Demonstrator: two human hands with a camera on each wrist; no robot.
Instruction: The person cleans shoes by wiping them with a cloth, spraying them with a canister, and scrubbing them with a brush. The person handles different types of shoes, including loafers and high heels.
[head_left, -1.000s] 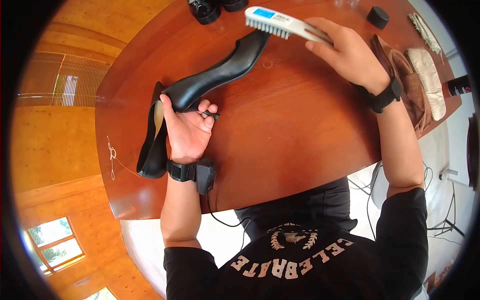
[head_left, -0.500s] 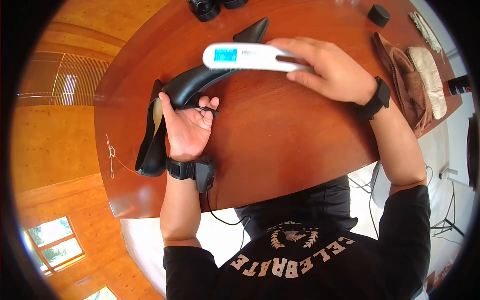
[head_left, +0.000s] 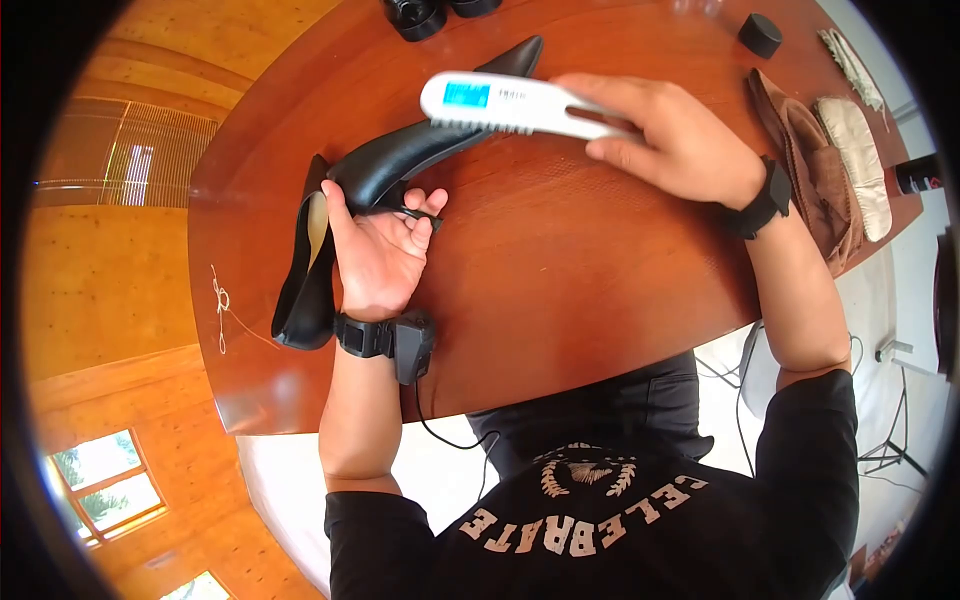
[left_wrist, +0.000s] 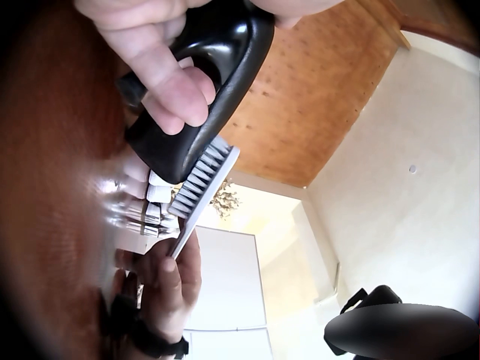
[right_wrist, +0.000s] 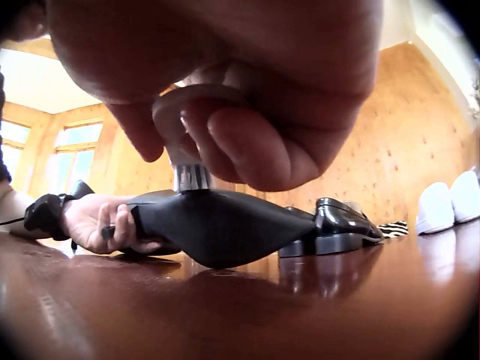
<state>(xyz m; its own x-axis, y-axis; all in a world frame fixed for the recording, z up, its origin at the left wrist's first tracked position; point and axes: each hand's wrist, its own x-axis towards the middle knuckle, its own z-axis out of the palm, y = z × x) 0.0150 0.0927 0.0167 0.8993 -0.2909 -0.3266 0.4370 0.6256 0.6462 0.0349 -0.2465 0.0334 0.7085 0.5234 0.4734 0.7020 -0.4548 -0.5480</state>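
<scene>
The right hand [head_left: 682,145] grips a white plastic brush [head_left: 480,100] by its slotted handle, pale bristles [left_wrist: 198,180] touching a smooth black pointed-toe pump [head_left: 395,165]; the left hand [head_left: 385,258] holds that shoe's heel end over a glossy wooden table [head_left: 570,290], beside its beige-lined mate [head_left: 303,312].

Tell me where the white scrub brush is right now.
In the head view, the white scrub brush is at upper centre, held in the right hand, its bristles against the black pointed-toe shoe.
</scene>
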